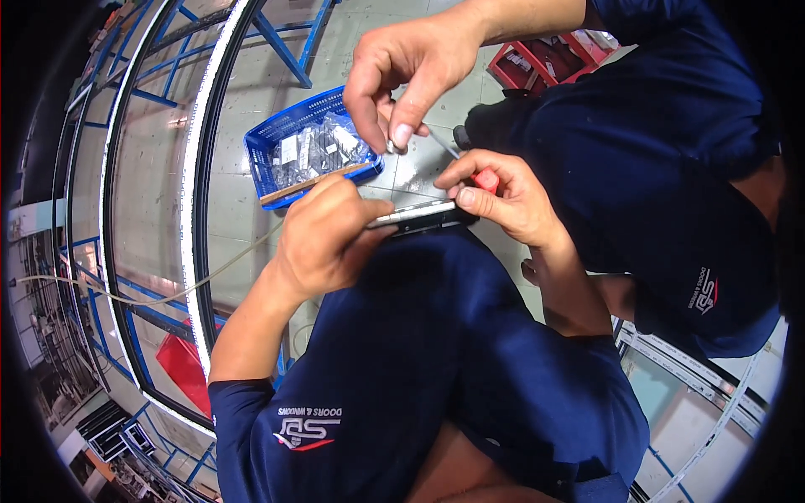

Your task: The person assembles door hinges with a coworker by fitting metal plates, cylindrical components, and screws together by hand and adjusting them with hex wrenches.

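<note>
My left hand (323, 235) grips one end of a narrow silver-and-black metal fitting (415, 211), held just above my lap. My right hand (520, 205) has its thumb at the other end of that fitting. It also holds a screwdriver with a red handle (485, 179); the thin shaft points up and left. From the upper right reaches a co-worker's hand (419, 71), pinching a small silver part (392, 147) over the fitting, apart from it. My fingers cover both ends of the fitting.
Beyond my left hand, a blue plastic basket (256, 159) holds several bagged parts, a wooden strip (306, 189) along its near side. Long white-and-black frame profiles (197, 168) stand at left on blue supports. A red toolbox (549, 63) sits behind the co-worker, who crouches close at right.
</note>
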Demonstrator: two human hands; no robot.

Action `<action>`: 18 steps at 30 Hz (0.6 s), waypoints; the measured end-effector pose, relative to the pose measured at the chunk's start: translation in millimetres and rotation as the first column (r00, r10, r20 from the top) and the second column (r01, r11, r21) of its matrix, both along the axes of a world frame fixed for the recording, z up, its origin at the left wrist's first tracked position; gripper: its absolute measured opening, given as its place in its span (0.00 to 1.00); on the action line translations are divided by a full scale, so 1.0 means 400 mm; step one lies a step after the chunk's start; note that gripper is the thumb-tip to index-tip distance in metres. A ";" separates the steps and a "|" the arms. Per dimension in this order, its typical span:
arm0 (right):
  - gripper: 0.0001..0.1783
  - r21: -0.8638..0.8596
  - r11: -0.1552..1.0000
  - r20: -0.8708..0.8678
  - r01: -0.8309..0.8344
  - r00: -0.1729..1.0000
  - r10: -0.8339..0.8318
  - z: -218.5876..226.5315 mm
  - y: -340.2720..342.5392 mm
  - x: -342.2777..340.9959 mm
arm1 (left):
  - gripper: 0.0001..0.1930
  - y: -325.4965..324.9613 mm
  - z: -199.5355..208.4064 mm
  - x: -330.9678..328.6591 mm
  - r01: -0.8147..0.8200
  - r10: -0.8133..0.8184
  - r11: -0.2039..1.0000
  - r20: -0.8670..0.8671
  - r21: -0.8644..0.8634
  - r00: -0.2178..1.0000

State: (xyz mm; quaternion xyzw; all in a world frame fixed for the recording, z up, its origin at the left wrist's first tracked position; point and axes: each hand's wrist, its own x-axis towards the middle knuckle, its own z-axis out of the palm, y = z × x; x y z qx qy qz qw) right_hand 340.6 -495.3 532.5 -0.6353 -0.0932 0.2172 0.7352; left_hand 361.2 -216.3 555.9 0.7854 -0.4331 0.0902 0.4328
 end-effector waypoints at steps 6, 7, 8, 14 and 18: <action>0.13 0.003 0.988 0.182 0.154 0.972 -0.152 -0.023 -0.002 0.015 | 0.13 0.007 -0.019 0.006 0.024 -0.073 0.993 0.451 0.114 0.890; 0.13 0.003 0.988 0.183 0.157 0.971 -0.155 -0.029 -0.002 0.016 | 0.12 0.006 -0.028 0.014 0.011 -0.072 0.993 0.537 0.116 0.841; 0.13 0.010 0.984 0.160 0.177 0.971 -0.176 -0.039 -0.003 0.017 | 0.12 0.002 -0.032 0.023 0.014 -0.075 0.993 0.538 0.116 0.839; 0.12 0.070 0.940 -0.016 0.335 0.942 -0.334 -0.040 0.014 0.010 | 0.12 -0.015 -0.030 0.055 0.018 -0.069 0.996 0.643 0.085 0.762; 0.10 0.072 0.933 -0.085 0.351 0.935 -0.345 -0.064 0.000 0.024 | 0.13 -0.005 -0.021 0.088 0.018 -0.110 0.990 0.667 0.143 0.737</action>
